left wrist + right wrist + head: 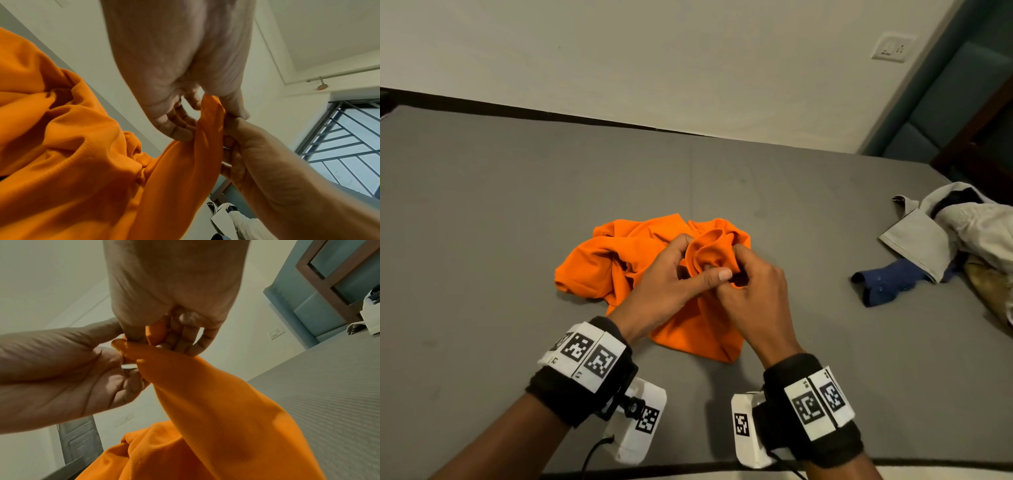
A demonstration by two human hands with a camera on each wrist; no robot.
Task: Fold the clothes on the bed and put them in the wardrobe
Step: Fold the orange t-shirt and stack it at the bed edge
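So there's a crumpled orange shirt (619, 270) sitting in the middle of the head view, on a grey bed (482, 222), and both hands are bunched together over its right half. The left hand (671, 284) has its fingers curled into a raised fold of the fabric, thumb stretched across toward the other hand. The right hand (753, 287) is pinching that same fold from the other side, fingers tucked in tight. From the left wrist view you can see the cloth pulled up into a ridge between the two hands, the rest of the shirt slumped at the left of the frame.

Over at the right edge of the head view there's a pile of other clothes: something pale grey (941, 233) lying on top of a dark blue piece (883, 284). A wall socket (892, 48) shows upper right.
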